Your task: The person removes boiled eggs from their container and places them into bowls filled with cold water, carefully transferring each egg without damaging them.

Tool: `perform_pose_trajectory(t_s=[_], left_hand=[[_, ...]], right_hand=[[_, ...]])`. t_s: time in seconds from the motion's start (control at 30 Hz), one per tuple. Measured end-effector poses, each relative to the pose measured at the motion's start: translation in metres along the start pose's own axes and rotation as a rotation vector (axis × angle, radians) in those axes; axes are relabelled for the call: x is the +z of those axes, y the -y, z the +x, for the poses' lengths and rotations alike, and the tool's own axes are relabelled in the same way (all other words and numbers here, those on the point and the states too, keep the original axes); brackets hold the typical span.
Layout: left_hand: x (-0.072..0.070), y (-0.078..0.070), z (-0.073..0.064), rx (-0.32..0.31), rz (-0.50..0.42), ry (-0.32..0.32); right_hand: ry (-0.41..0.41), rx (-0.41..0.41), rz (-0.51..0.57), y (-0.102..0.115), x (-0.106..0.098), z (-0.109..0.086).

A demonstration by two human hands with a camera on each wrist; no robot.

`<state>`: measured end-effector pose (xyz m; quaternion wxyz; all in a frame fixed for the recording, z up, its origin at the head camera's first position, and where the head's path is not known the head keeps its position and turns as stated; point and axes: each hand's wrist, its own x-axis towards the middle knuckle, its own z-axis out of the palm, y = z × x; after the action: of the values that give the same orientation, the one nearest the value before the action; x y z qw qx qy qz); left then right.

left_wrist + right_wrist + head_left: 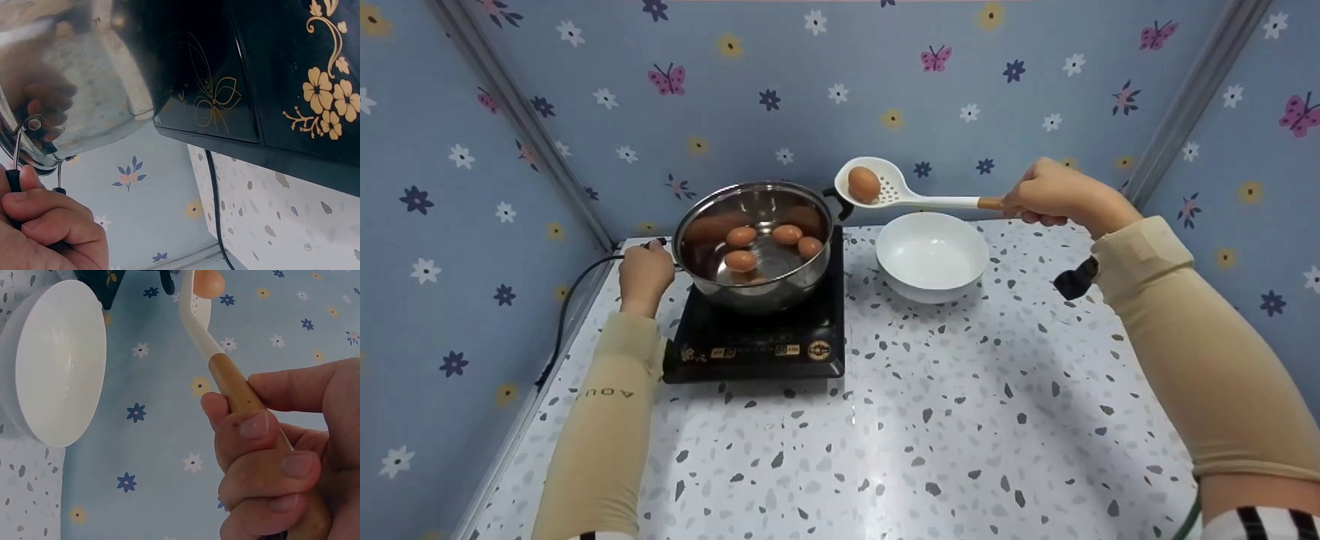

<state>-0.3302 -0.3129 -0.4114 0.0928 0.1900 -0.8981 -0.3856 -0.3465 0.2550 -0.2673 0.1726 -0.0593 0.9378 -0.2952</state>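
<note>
My right hand (1051, 192) grips the wooden handle of a white slotted spoon (894, 187), its fingers curled round it in the right wrist view. One brown egg (864, 184) lies in the spoon's bowl, raised near the pot's right handle. A steel pot (757, 296) sits on a black induction cooker (757, 367), with several brown eggs (741, 261) inside. At the pot's left side my left hand (646, 271) holds its black-gripped handle (12, 179). Just below the spoon, a white bowl (932, 255) stands on the table with nothing in it.
The speckled white table (915, 435) meets a blue floral wall (780, 97) behind the pot and bowl, with further panels at left and right. From the cooker's left a black power cord (561, 322) runs along the table's left edge.
</note>
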Motion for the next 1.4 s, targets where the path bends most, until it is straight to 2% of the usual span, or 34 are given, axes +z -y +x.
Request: perform_pose_trajectory(t_s=[0.23,0.47,0.67,1.0,1.4], left_hand=[[0.0,0.0,0.0,0.015,0.003,0.007],[0.0,0.0,-0.001,0.005,-0.008,0.014],[-0.001,0.0,-0.003,0.011,-0.007,-0.001],[-0.001,-0.004,-0.003,-0.006,-0.006,0.011],[-0.002,-0.001,0.0,-0.004,-0.002,0.017]], right_hand=[[-0.013,-0.002,-0.014,-0.014,-0.004,-0.003],[-0.005,0.014,0.014,-0.03,-0.006,-0.005],[-0.001,0.041,0.024,-0.043,-0.005,-0.006],[-0.014,0.047,0.036,-0.063,0.001,-0.005],[-0.013,0.052,0.034,-0.087,0.014,-0.003]])
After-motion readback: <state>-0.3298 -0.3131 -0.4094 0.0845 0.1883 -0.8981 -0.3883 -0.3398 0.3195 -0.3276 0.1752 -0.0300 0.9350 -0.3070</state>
